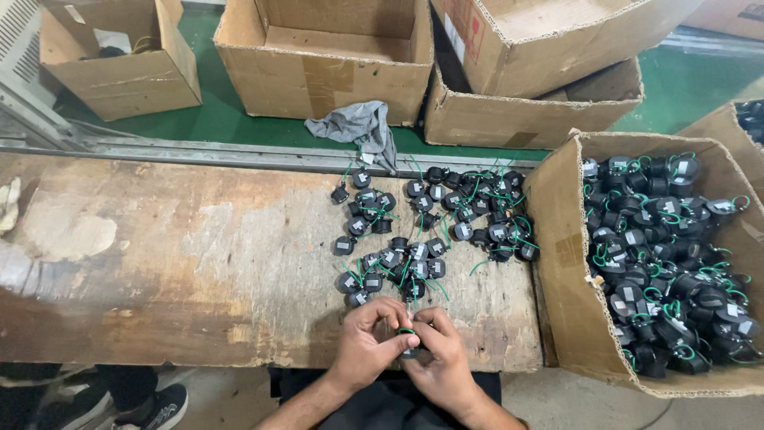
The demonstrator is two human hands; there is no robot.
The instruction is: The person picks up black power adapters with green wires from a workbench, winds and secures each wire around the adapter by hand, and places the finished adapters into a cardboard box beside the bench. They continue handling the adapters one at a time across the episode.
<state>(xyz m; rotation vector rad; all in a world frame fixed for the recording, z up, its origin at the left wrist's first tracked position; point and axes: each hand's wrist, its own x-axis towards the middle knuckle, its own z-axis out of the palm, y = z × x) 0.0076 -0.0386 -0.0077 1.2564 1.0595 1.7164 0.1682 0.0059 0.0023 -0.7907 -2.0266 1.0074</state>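
One small black round component with a green wire loop is held at the near edge of the worn wooden workbench, pinched between the left hand and the right hand. Both hands are closed around it, fingertips meeting over the green loop; how tightly it is gripped cannot be told, since most of the part is hidden by the fingers. The step in hand is judged to be the handling of a single piece — the wire being worked or checked — and the next move would seem to call for a fine pinch at the loop and a steady hold on the black body.

Just beyond the hands, a spread of like components is laid out on the bench, each with a pale square label on top. To the right, an open brown cardboard box is filled with many more of the same parts. Behind the bench, on the green floor, several open cardboard cartons are stood — one stacked carton bears a red printed mark on its side. A grey rag is draped over the metal rail.
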